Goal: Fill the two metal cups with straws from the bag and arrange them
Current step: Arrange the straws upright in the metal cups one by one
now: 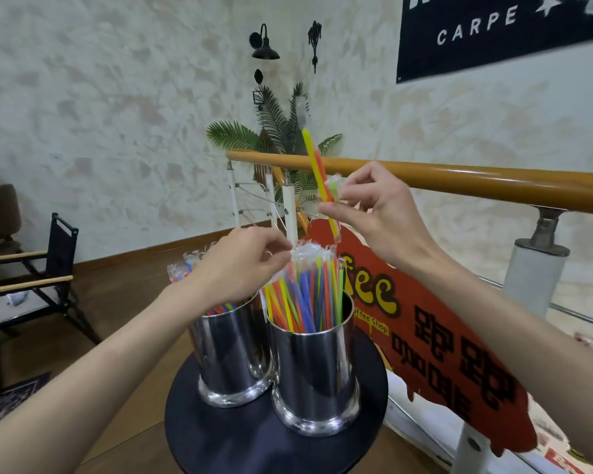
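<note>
The right hand is pinching a few light, slippery wrapped straws mid-length above the two full cups, while the left hand is nipping wrapper tips in the nearer cup, best gripped lower down

Two shiny cylindrical metal cups sit side by side, touching, on a round black table in front of me: left cup slightly behind, right cup nearer. Both hold upright wrapped multicoloured plastic straws. My left hand is above the left cup, fingers at the right cup's straw tops. My right hand is higher, right of both, pinching a few wrapped straws. Orange wooden handrail behind; red coffee-shop sign right of the table; black folding chair far left.
</note>
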{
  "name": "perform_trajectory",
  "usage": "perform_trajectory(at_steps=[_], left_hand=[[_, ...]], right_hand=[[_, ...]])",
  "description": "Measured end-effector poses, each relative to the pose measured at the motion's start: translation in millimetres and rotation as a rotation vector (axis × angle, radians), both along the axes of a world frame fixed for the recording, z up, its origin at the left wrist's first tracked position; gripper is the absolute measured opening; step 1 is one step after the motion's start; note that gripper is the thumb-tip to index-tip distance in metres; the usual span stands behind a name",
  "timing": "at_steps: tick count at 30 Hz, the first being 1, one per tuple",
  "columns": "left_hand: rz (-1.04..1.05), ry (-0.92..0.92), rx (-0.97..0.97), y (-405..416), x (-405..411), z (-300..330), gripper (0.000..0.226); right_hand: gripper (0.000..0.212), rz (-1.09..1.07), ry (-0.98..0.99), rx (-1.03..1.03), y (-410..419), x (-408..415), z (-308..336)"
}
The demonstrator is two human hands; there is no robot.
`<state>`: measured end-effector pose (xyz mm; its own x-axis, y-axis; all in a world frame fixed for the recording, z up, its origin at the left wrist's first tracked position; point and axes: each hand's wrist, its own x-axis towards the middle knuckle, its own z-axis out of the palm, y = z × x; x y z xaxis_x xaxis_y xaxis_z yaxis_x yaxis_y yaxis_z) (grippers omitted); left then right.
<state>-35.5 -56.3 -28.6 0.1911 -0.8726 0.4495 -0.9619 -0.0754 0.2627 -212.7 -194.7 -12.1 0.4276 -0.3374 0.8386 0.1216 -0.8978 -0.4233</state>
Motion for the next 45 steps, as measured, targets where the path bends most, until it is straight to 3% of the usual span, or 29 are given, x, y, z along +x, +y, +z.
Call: perform_trajectory(at_steps=[2,7,13,16,18,22,26,33,37,41,45], left_hand=[[0.030,-0.082,0.022,2,1,-5,0.023],[0.060,-0.125,0.016,4,1,-5,0.024],[-0.015,0.098,-0.227,2,-3,9,0.050],[-0.050,0.092,-0.272,-1,-8,14,0.067],[-0.057,0.039,-0.258,-5,-9,13,0.065],[-0.057,-0.067,-0.219,-12,-5,5,0.028],[-0.083,-0.091,-0.162,-13,-1,-8,0.017],[-0.112,-0.328,0.020,-12,4,-43,0.013],[-0.102,-0.353,-0.010,-10,4,-54,0.012],[-0.100,-0.317,-0.011,-11,3,-60,0.005],[-0.100,-0.166,-0.087,-12,3,-64,0.039]], right_hand=[[0.010,0.024,0.043,0.043,5,-3,6],[0.026,0.032,0.246,0.154,8,3,-5],[0.032,0.003,0.487,0.267,15,15,-48],[0.033,0.025,0.612,0.251,20,20,-59],[0.033,0.041,0.653,0.247,21,23,-61],[0.034,0.066,0.665,0.256,21,24,-64],[0.025,0.121,0.676,0.271,19,14,-61],[0.004,-0.002,0.414,0.383,-15,-7,-32],[0.013,-0.152,0.486,0.383,-35,-14,-40],[0.010,-0.150,0.492,0.413,-36,-10,-55],[0.024,-0.064,0.516,0.527,-36,-6,-61]])
